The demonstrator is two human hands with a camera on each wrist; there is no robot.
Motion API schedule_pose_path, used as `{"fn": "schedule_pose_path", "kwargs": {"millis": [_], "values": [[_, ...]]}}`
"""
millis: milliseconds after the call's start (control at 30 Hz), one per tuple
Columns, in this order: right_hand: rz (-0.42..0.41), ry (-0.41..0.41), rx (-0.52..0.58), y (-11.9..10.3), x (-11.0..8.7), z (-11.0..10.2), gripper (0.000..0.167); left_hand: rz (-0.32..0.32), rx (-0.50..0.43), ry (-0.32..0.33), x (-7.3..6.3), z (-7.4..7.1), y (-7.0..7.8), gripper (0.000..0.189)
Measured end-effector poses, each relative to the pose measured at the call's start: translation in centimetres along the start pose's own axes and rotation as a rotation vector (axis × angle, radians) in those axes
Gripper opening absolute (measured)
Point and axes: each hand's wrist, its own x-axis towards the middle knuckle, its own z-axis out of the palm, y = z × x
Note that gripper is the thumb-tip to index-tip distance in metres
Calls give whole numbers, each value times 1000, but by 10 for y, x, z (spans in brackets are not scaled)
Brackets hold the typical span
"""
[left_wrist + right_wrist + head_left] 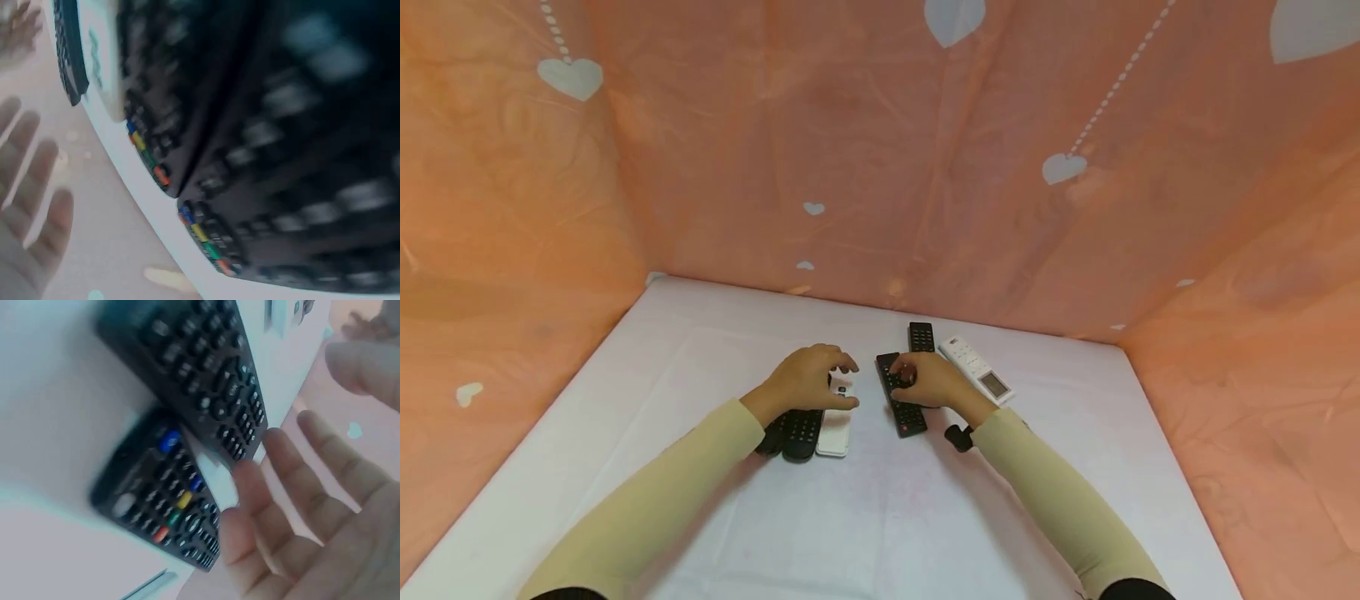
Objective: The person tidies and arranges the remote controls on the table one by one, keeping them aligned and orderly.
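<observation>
My left hand [808, 379] hovers over a white remote control [833, 435], thumb and fingers apart with nothing held. Just left of it lie a black remote control [802, 437] and another black remote [772, 438], partly covered by the wrist. In the left wrist view, these two black remotes carry coloured buttons, and the left fingers [47, 162] are spread. My right hand [931, 379] is over a tilted black remote [912, 421]. In the right wrist view, its fingers [287, 456] are loosely extended beside that remote [206, 369]; contact is unclear.
Behind the right hand lies another black remote [921, 335], partly hidden. A white remote with a small screen [996, 385] lies slanted to its right. The white-covered table [760, 533] is bounded by orange cloth walls [865, 150] with heart prints.
</observation>
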Motion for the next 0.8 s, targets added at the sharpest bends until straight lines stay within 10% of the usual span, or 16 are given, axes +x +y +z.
{"fn": "schedule_pose_path", "kwargs": {"millis": [267,800], "values": [[82,66,8,4,-36,1,42,-55,-140,-204,33,-5,-5,60],[228,104,77,1,-72,25,47,-198,-367,-281,75,12,-4,65]]}}
